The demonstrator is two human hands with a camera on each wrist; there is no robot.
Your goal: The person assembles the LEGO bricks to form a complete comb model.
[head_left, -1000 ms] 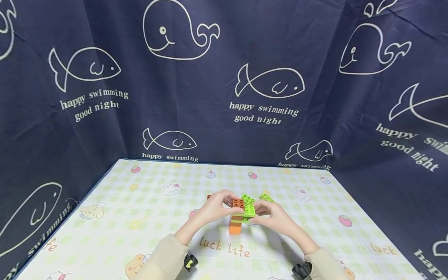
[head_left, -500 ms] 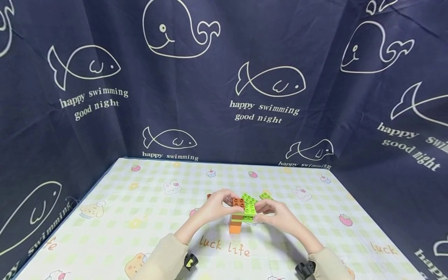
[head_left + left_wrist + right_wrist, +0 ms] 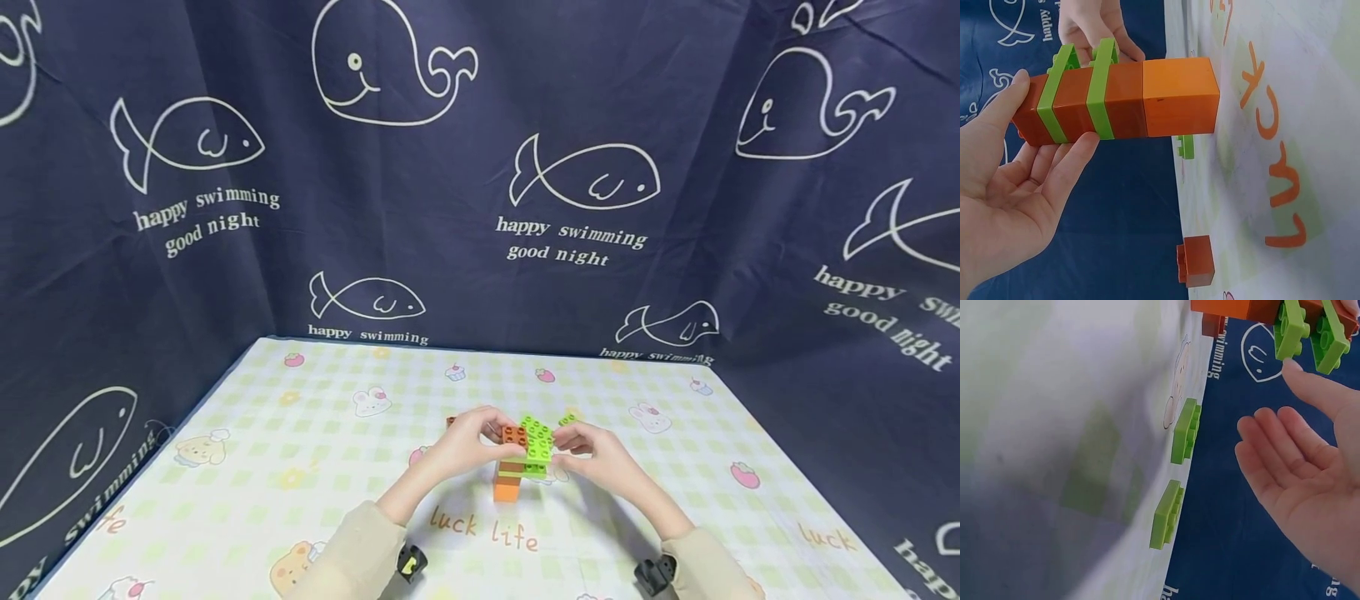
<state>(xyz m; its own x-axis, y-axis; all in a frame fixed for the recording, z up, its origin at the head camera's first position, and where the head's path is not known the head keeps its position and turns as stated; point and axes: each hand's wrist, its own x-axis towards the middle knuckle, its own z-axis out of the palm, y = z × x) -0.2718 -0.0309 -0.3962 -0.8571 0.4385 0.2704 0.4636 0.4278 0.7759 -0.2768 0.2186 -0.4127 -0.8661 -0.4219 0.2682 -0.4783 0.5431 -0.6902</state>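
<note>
A tower of toy building bricks stands upright, with an orange brick (image 3: 1182,97) lowest and reddish-brown bricks (image 3: 1127,100) above. Between these lie two green plates (image 3: 1100,94), which jut out to the right. My left hand (image 3: 468,442) grips the upper part of the tower, thumb on one side and fingers on the other. To the right, my right hand (image 3: 596,454) holds nothing, its fingers loosely bent and apart from the thumb. In the right wrist view, the right thumb tip (image 3: 1292,365) is right at the edge of the lower jutting plate.
Two loose green plates (image 3: 1186,431) lie on the patterned tablecloth (image 3: 315,467) beyond the tower. One loose brown brick (image 3: 1199,261) rests behind the left hand. A dark blue curtain (image 3: 450,208) surrounds the back and sides of the table.
My right thumb and fingers have drawn back slightly to the right from the green plates. The left hand keeps its grip, and the tower stays in place.
</note>
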